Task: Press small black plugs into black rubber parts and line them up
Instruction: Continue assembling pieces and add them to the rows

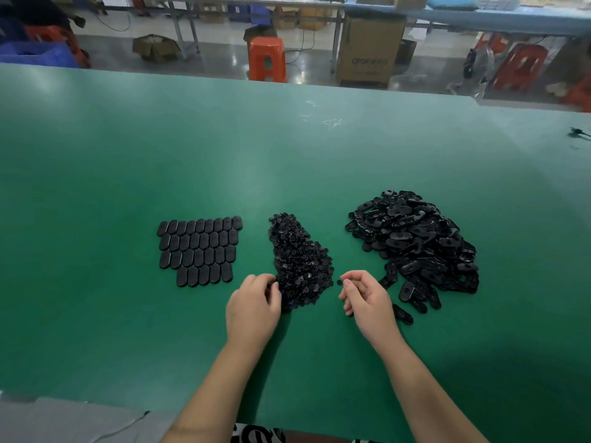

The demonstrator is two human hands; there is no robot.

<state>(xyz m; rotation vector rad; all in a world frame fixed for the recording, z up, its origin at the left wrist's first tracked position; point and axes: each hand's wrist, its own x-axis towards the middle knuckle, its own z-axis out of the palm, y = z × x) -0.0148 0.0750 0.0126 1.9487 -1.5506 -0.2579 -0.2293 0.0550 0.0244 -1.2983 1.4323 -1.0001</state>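
A heap of small black plugs [299, 263] lies in the middle of the green table [287, 148]. To its right is a bigger heap of black oval rubber parts [415, 241]. On the left, several finished parts [200, 249] lie flat in neat rows. My left hand [254, 303] touches the plug heap's lower left edge with curled fingers. My right hand [364, 298] sits between the two heaps and pinches a small black plug [346, 282] at its fingertips. One loose rubber part [402, 314] lies just right of that hand.
Beyond the table's far edge stand an orange stool [267, 59], a cardboard box [367, 49] and other work tables. A small dark object [577, 132] lies at the table's right edge. A grey surface with a cable [64, 423] is at the near left.
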